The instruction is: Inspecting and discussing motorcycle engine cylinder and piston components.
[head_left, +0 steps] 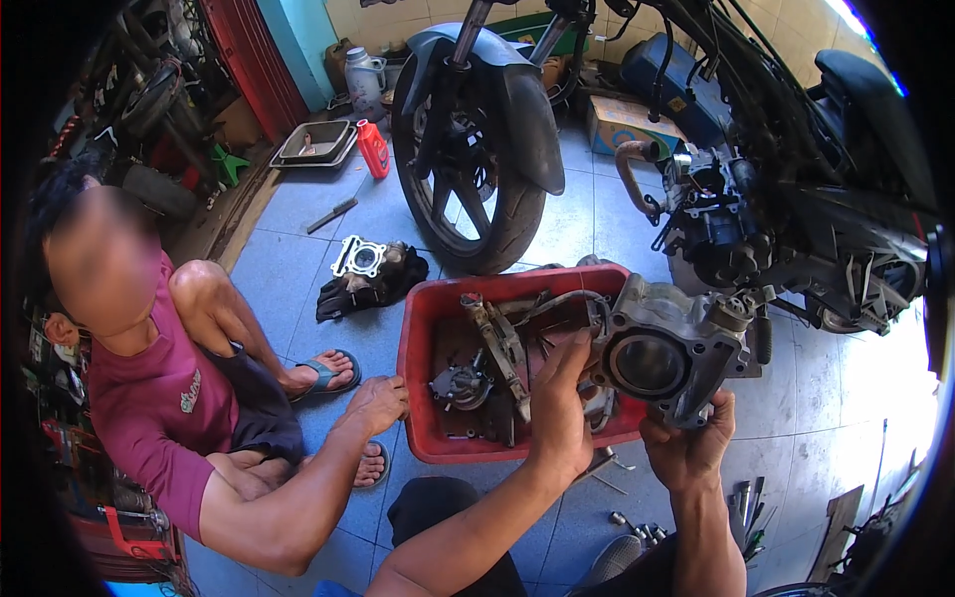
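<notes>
A grey metal engine cylinder block [704, 343], its round bore facing me, is held up over the right end of a red plastic basin [517, 453]. My right hand [689, 438] grips the block from below, thumb up against its lower edge. My left hand [560, 413] is at the block's left edge, fingers pointing up and seeming to steady it; some fingers are hidden. In the basin lie a round metal engine part [461, 386], a long metal bracket [500, 343] and other greasy parts.
On the left a person in a maroon shirt [149, 398] sits low, a hand [383, 401] at the basin's rim. Beyond stand a motorcycle front wheel [517, 224], a red bottle [373, 149] and a second engine part [363, 261] on black cloth. Sockets [642, 527] lie at the lower right.
</notes>
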Demonstrator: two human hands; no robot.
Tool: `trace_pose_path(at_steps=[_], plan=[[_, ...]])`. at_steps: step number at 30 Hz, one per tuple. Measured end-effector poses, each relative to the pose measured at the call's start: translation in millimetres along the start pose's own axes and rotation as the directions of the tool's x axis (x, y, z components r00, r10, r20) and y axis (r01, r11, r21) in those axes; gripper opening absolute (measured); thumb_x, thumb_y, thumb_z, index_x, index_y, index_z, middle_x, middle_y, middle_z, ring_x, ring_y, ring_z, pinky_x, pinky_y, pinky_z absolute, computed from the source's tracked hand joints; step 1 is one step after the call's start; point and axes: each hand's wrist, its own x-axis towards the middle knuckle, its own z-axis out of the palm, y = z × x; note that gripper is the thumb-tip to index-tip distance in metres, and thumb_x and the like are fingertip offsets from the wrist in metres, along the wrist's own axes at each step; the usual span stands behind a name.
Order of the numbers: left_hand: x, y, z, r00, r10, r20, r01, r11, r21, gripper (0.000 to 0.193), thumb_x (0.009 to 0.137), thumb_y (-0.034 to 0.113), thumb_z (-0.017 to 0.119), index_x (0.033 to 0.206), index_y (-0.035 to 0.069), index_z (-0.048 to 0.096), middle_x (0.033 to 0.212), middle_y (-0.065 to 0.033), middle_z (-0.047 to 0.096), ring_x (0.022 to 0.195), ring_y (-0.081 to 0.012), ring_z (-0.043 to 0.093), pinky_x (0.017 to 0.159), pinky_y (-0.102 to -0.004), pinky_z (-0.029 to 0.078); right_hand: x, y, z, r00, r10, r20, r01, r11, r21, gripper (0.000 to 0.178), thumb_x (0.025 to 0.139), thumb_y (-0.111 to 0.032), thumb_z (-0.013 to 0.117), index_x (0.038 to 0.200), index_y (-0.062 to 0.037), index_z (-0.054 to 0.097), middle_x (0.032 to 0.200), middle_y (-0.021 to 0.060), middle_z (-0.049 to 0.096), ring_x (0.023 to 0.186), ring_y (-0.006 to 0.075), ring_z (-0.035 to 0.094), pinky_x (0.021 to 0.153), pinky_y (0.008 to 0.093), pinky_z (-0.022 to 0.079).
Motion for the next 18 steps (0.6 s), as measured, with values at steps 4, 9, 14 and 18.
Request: trace_pose_path(at_steps=[4,9,14,18], plan=[[0.9,-0.1,-0.2,1.000,-0.003,-0.007,0.003,1.000,0.009,0.029,0.097,0.039,0.059,0.116,0.019,0.066,0.107,0.0048,0.065,0.100,-0.0084,0.053,0.089,-0.0325,0.034,-0.9,-0.2,3.0,1.000,-0.001,-0.020,0.001,1.000,0.004,0.032,0.086,-0.038,0.055,0.098,-0.0118,0.068,0.082,0.0018,0.069,0.055,0.0130,0.050,0.049,0.0266,0.037],[0.9,-0.6,0.1,1.000,-0.008,-0.011,0.008,1.000,0.003,0.029,0.096,0.039,0.059,0.116,0.019,0.066,0.107,0.0043,0.065,0.100,-0.0086,0.053,0.089,-0.0329,0.033,-1.1,-1.5,2.3,1.000,0.005,-0.023,-0.005,1.000,-0.003,0.031,0.086,-0.038,0.056,0.097,-0.0122,0.068,0.083,0.0017,0.069,0.055,0.0131,0.050,0.050,0.0272,0.037],[0.8,-0.6,-0.6,1.000,-0.008,-0.021,0.008,1.000,0.012,0.028,0.096,0.039,0.059,0.115,0.020,0.066,0.106,0.0041,0.065,0.100,-0.0090,0.053,0.090,-0.0329,0.033,-2.6,-0.2,8.7,0.998,-0.005,-0.064,0.004,1.000,-0.015,0.031,0.085,-0.038,0.057,0.097,-0.0125,0.068,0.082,0.0012,0.069,0.055,0.0129,0.050,0.050,0.0270,0.037],[1.8,-0.6,-1.0,1.000,-0.006,-0.027,0.007,1.000,0.016,0.029,0.096,0.040,0.060,0.115,0.019,0.065,0.106,0.0040,0.065,0.100,-0.0092,0.053,0.090,-0.0329,0.033,-0.5,-0.2,5.5,0.999,-0.004,-0.039,0.003,1.000,-0.024,0.030,0.085,-0.038,0.057,0.095,-0.0130,0.068,0.082,0.0004,0.069,0.055,0.0127,0.049,0.050,0.0268,0.037]])
